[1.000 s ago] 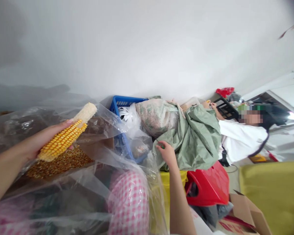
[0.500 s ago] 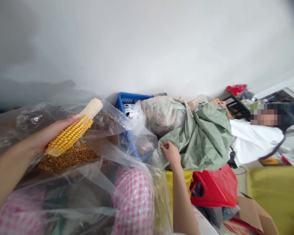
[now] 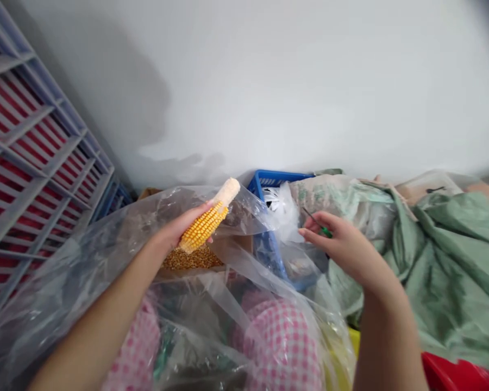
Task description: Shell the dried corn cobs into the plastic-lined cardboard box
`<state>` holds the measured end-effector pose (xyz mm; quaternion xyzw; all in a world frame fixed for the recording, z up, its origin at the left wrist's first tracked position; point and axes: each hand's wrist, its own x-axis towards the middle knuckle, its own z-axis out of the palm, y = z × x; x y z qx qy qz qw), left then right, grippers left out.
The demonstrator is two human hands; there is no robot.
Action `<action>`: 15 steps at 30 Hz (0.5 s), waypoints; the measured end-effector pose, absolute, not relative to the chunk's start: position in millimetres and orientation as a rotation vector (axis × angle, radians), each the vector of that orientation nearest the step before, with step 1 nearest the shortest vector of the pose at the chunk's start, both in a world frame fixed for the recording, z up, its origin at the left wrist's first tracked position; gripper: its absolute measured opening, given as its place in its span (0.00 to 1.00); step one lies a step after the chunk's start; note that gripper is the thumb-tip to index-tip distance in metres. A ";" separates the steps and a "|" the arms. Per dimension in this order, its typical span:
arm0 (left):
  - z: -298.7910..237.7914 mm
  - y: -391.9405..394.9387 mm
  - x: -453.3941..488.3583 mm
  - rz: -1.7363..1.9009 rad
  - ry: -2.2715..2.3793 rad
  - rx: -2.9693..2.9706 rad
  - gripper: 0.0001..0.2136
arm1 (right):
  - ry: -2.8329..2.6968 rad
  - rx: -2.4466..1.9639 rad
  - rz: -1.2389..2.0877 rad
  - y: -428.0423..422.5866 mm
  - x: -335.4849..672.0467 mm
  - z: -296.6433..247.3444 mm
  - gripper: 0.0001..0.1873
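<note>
A: Where's the L hand [image 3: 187,224]?
B: Just L of ctr, forearm slanting up from bottom left, fingers curled round the corn cob [image 3: 202,229], a fingertip showing at its lower right edge

A: How's the cob sitting?
B: Tilted, bare pale end up & to the right, lower part w/ yellow rows on; it's over the loose kernels [image 3: 192,259] in a brown box [image 3: 239,244], clear plastic [image 3: 101,258] round abt

A: & the R hand [image 3: 342,241]?
B: R of ctr, forearm rising from bottom right, wrist bent so the hand points left; thumb & fingers pinching a thin tool w/ green handle [image 3: 325,232], dark shaft aimed upper left, well apart from the cob

A: Nearby?
B: Blue basket [image 3: 279,176] beyond, mid-frame, green sheet [image 3: 444,271] at right
</note>
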<state>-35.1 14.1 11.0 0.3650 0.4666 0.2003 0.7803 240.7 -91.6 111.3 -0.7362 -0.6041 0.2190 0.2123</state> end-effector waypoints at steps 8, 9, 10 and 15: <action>13.0 11.2 -38.2 0.472 0.891 0.676 0.20 | -1.606 -1.622 1.054 -40.2 179.5 48.9 0.13; 11.9 10.3 -38.2 0.474 0.881 0.666 0.19 | -1.520 -1.566 1.007 -37.7 175.2 37.3 0.14; 10.5 9.3 -37.9 0.475 0.876 0.662 0.18 | -1.433 -1.518 0.965 -36.1 171.1 26.4 0.15; 4.8 3.3 -29.7 0.501 0.889 0.692 0.18 | -1.414 -1.361 0.939 -34.8 153.1 -5.9 0.14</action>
